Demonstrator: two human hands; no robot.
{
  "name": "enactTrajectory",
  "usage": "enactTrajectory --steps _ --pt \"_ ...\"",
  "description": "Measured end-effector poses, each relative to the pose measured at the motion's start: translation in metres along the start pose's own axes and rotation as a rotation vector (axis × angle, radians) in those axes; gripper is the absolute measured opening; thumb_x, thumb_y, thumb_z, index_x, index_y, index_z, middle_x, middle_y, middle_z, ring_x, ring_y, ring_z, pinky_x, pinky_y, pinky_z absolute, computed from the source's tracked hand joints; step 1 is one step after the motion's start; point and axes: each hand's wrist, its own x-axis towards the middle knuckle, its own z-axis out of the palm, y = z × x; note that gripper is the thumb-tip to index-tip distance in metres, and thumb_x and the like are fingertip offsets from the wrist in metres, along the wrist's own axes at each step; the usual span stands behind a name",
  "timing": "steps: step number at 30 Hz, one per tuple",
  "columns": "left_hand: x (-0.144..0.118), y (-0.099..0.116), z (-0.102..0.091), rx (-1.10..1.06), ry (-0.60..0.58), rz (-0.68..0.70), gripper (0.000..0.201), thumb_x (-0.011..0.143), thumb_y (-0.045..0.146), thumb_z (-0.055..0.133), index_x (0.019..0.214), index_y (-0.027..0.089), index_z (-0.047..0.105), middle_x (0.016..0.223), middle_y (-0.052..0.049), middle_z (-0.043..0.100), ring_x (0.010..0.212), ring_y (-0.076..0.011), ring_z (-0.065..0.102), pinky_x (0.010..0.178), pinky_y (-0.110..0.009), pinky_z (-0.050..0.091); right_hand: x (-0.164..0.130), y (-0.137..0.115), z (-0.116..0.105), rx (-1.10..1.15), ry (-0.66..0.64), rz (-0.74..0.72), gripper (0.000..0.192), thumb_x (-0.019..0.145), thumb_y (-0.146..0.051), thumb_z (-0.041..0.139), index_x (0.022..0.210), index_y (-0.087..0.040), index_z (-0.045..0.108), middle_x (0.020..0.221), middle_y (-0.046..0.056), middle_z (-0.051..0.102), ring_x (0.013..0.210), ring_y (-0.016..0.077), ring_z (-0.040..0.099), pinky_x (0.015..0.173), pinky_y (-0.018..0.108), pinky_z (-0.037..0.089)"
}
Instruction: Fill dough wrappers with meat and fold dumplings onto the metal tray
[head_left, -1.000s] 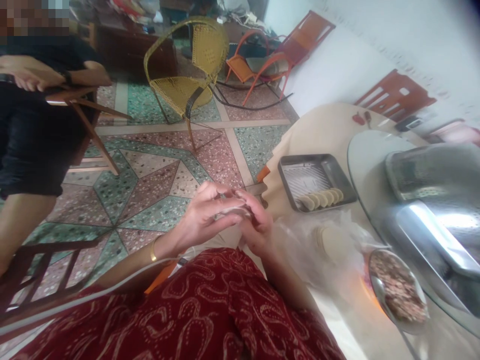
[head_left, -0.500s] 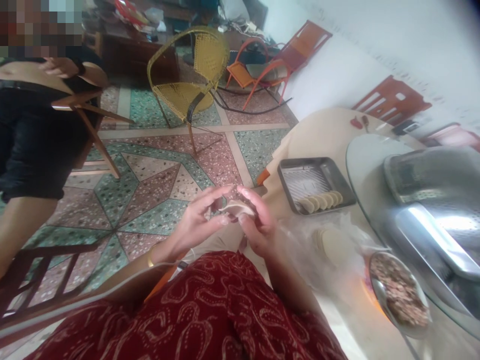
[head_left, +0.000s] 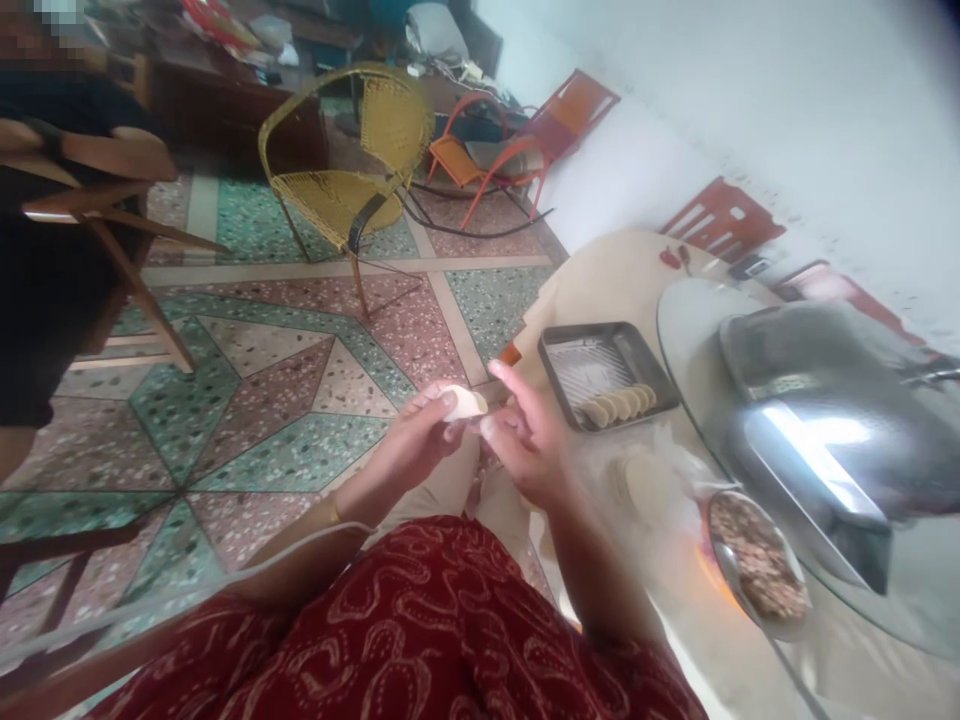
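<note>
Head view: left hand [head_left: 420, 440] fingers pinch the dumpling [head_left: 465, 403]; right hand [head_left: 529, 445], fingers loosely spread, touches its right end. Tray [head_left: 600, 345] lies right, on the counter [head_left: 622, 280].

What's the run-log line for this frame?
left hand: pinching dumpling | right hand: at dumpling edge | tray: row of dumplings

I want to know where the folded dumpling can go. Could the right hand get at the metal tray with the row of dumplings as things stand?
Probably yes. The right hand is next to the metal tray, with nothing standing between them. It only touches the dumpling, which the left hand pinches, so it looks free to reach.
</note>
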Motion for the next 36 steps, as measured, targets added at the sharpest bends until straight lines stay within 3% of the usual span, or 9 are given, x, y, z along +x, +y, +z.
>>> enactTrajectory --steps 3,6,11,16,23,31,36 --pt "0.002 0.001 0.005 -0.032 -0.011 -0.016 0.035 0.063 0.037 0.087 0.08 0.015 0.066 0.068 0.002 0.063 0.052 -0.0034 0.048 0.048 -0.012 0.04 -0.001 0.003 -0.006 -0.062 0.204 -0.067 0.035 0.087 -0.024 0.059 0.122 -0.028 0.064 0.135 0.008 0.062 0.079 0.0149 0.071 0.069 0.032 0.063" --pt "0.0 0.001 0.006 0.035 -0.074 0.049 0.035 0.067 0.04 0.085 0.087 0.015 0.07 0.069 0.0 0.065 0.051 -0.0043 0.049 0.045 -0.013 0.039 -0.001 0.0 -0.011 -0.112 0.279 -0.156 0.023 0.088 -0.02 0.057 0.106 -0.027 0.071 0.124 0.007 0.067 0.091 0.017 0.071 0.074 0.032 0.062" --pt "-0.01 0.001 -0.007 0.268 -0.104 0.286 0.025 0.076 0.036 0.079 0.094 0.019 0.073 0.089 -0.003 0.072 0.058 -0.0069 0.057 0.05 -0.017 0.046 -0.001 -0.013 -0.013 -0.311 0.221 -0.384 0.02 0.083 -0.014 0.061 0.097 -0.025 0.071 0.11 0.007 0.069 0.1 0.0194 0.07 0.087 0.036 0.06" --pt "-0.015 0.005 -0.017 0.461 -0.195 0.44 0.016 0.082 0.028 0.074 0.097 0.022 0.074 0.106 -0.006 0.071 0.059 -0.0068 0.058 0.049 -0.018 0.048 -0.004 -0.016 -0.016 -0.442 0.133 -0.429 0.021 0.084 -0.013 0.059 0.097 -0.025 0.07 0.107 0.007 0.069 0.095 0.0192 0.07 0.085 0.036 0.061" --pt "-0.016 0.006 -0.016 0.619 -0.214 0.467 0.016 0.086 0.027 0.07 0.1 0.021 0.073 0.112 -0.008 0.069 0.06 -0.0063 0.057 0.051 -0.017 0.049 -0.006 -0.017 -0.02 -0.553 0.046 -0.479 0.019 0.088 -0.017 0.058 0.104 -0.023 0.067 0.107 0.008 0.068 0.098 0.0187 0.07 0.086 0.034 0.061" --pt "-0.014 0.006 -0.011 0.662 -0.24 0.486 0.015 0.087 0.026 0.068 0.102 0.023 0.072 0.111 -0.006 0.068 0.064 -0.0068 0.057 0.056 -0.019 0.05 -0.006 -0.017 -0.018 -0.585 0.081 -0.477 0.016 0.088 -0.019 0.059 0.102 -0.022 0.066 0.105 0.008 0.069 0.097 0.0201 0.069 0.085 0.035 0.06" --pt "-0.013 0.006 -0.012 0.73 -0.176 0.493 0.017 0.087 0.033 0.069 0.099 0.022 0.071 0.105 -0.007 0.068 0.064 -0.0083 0.056 0.053 -0.019 0.046 -0.003 -0.01 -0.016 -0.576 0.137 -0.428 0.014 0.087 -0.017 0.058 0.095 -0.023 0.066 0.098 0.006 0.07 0.094 0.0194 0.07 0.084 0.033 0.06"
